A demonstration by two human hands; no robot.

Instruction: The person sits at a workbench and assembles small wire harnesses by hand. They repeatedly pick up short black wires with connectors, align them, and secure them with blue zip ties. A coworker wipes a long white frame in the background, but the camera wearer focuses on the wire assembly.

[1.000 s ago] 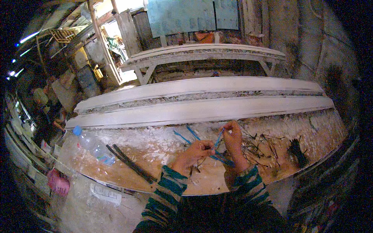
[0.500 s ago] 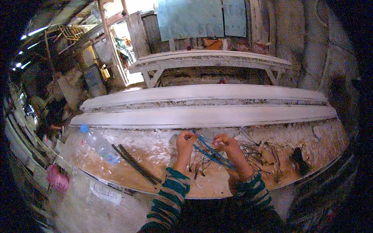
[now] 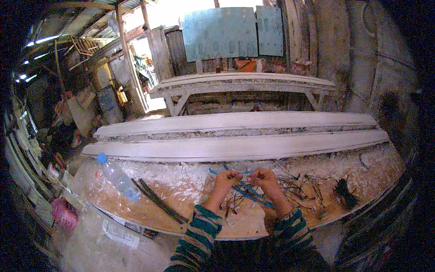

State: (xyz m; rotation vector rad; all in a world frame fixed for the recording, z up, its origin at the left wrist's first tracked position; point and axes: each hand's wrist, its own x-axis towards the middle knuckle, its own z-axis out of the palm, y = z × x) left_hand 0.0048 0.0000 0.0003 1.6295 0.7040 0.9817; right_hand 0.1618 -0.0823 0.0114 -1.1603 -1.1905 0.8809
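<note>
Both hands are raised over the near part of the workbench, fingertips close together. A thin blue strand (image 3: 245,172) runs between them. My left hand (image 3: 224,182) pinches it, and a blue end sticks out past the fingers on the far left side. My right hand (image 3: 266,182) is closed on the same strand from the other side. Below and between the hands lie more blue strands (image 3: 254,196) on the bench. Thin dark wire-like strands (image 3: 310,187) are scattered to the right of my right hand, and a few (image 3: 232,202) lie under my left.
Two long white-coated boards (image 3: 235,147) cross the bench (image 3: 104,197) beyond my hands. A clear bottle with a blue cap (image 3: 118,179) lies at left, near two dark rods (image 3: 159,201). A black bundle (image 3: 346,194) sits at right. Another long bench (image 3: 244,86) stands behind.
The view has tilted, so the scene sits lower. My fingertips have come closer together, and a blue end now shows left of my left hand.
</note>
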